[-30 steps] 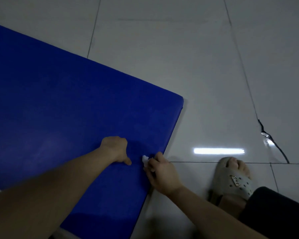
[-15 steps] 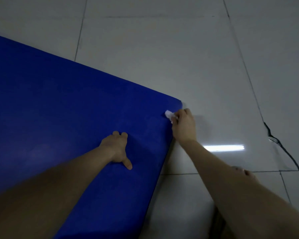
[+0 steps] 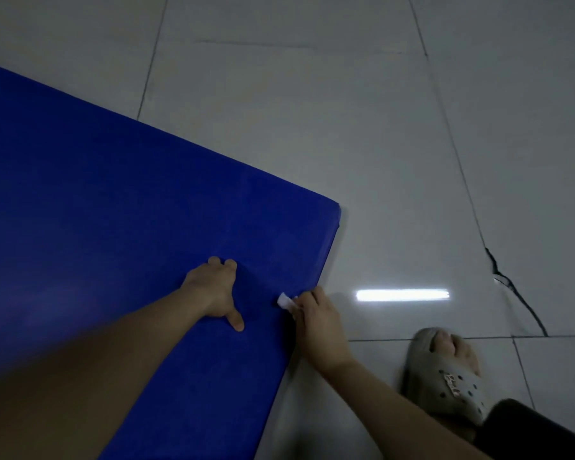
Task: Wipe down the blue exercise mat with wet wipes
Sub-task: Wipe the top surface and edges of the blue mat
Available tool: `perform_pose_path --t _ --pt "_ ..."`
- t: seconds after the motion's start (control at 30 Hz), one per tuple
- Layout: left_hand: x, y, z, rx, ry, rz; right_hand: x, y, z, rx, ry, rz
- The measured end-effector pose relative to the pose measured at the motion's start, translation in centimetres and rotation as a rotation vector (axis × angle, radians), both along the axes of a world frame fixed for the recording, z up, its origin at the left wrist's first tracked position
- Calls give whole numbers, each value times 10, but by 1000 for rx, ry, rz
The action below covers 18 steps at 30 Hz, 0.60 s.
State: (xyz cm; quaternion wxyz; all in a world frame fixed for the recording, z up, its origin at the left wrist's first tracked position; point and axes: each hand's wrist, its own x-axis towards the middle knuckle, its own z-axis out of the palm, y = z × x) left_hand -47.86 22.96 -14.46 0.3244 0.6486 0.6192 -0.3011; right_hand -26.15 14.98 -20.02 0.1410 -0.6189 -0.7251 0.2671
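A thick blue exercise mat [image 3: 113, 227] lies on the tiled floor and fills the left half of the view, its far right corner near the middle. My left hand [image 3: 214, 293] rests flat on the mat near its right edge, thumb spread, holding nothing. My right hand [image 3: 316, 318] is at the mat's right edge, fingers closed on a small white wet wipe [image 3: 285, 301] that touches the mat's surface by the edge.
Pale grey floor tiles [image 3: 312, 111] surround the mat. My right foot in a grey perforated sandal [image 3: 452, 376] stands on the floor at the lower right, by a dark trouser leg. A dark crack [image 3: 512, 287] runs through a tile at right. A lamp's reflection [image 3: 402, 294] shines on the floor.
My right hand with the wipe went up the mat's right edge to the far corner, then came back down the edge toward me. My left hand stayed pressed on the mat.
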Motion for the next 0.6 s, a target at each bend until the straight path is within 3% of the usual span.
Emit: perform_pose_path --t 0.37,0.6 --pt "-2 5 -7 -9 12 -24 43 190 6 -19 -70 -494" --pt "2 5 -3 -11 19 -20 29 116 13 -74 38 -356"
